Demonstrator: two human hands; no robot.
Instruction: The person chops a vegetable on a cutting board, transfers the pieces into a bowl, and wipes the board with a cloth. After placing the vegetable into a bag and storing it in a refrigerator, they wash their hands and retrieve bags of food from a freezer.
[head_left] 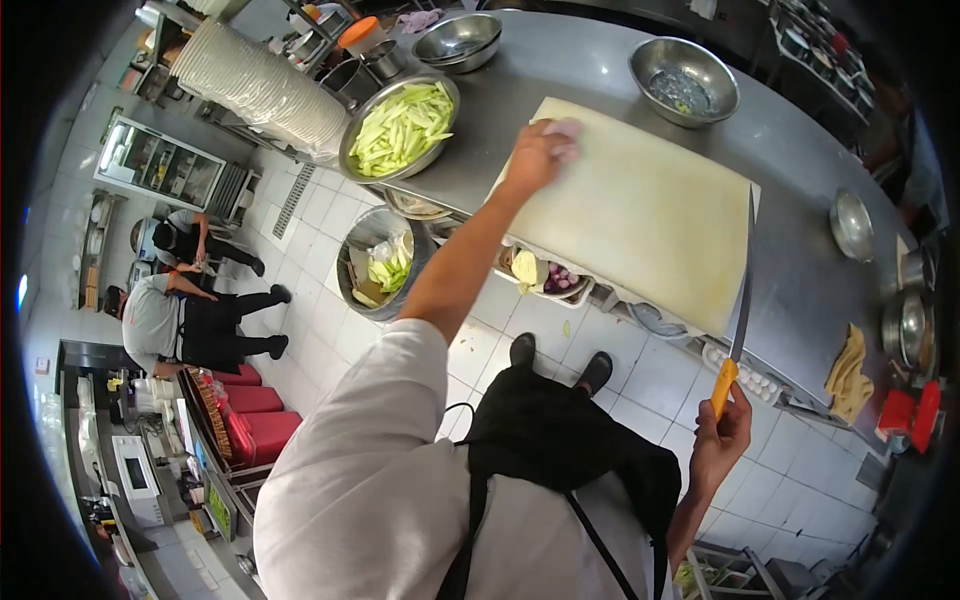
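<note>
Cloth (569,132), pinkish and blurred, is bunched in the person's curled left hand (536,157), that arm stretched toward ten o'clock on the cutting board (640,220). At five o'clock, off the board, the right hand (723,432) wraps round a knife (741,332) by its orange handle, blade pointing to twelve.
</note>
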